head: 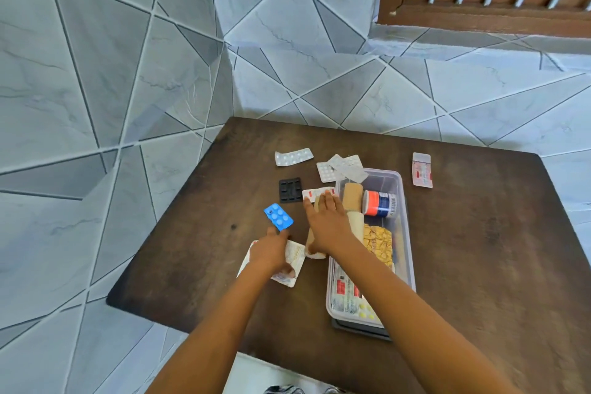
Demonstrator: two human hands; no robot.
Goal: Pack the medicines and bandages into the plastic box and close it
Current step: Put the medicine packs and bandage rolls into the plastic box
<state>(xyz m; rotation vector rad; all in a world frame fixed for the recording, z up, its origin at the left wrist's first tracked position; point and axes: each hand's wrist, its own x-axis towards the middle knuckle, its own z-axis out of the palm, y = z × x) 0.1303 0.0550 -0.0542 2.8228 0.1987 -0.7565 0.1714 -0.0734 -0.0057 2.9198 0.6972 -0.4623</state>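
Note:
A clear plastic box (406, 233) stands on the dark wooden table (479, 233). In it lie a beige bandage roll (352, 197), a white jar with a red and blue label (380, 203), a yellow patterned packet (379, 243) and several blister strips (348, 296). My right hand (326, 224) lies over a second beige bandage roll (315, 251) just left of the box, fingers wrapped on it. My left hand (270, 251) grips a white paper packet (295, 257); its fingertips reach the blue blister pack (278, 217).
Loose on the table: a silver blister strip (293, 156), overlapping silver blisters (342, 167) at the box's far corner, a black blister (290, 190), a red-and-white strip (313, 192), and a pink strip (422, 169) at the right. A dark lid (361, 331) lies under the box. Tiled walls stand behind and to the left.

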